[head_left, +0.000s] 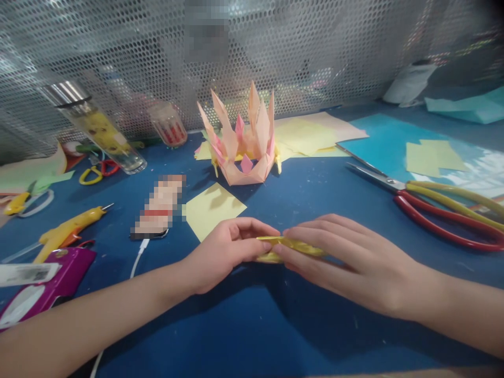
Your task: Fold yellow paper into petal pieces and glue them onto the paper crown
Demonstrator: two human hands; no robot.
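Where folded yellow paper is: toward front edge of blue table, pinched in fingers of left hand and right hand.
Back edge: grey perforated panel, paper crown before it.
Label: white tag on purple item, left edge, print illegible.

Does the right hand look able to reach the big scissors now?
Probably yes: bare blue table lies between the right hand and the big scissors, though that hand holds folded yellow paper.
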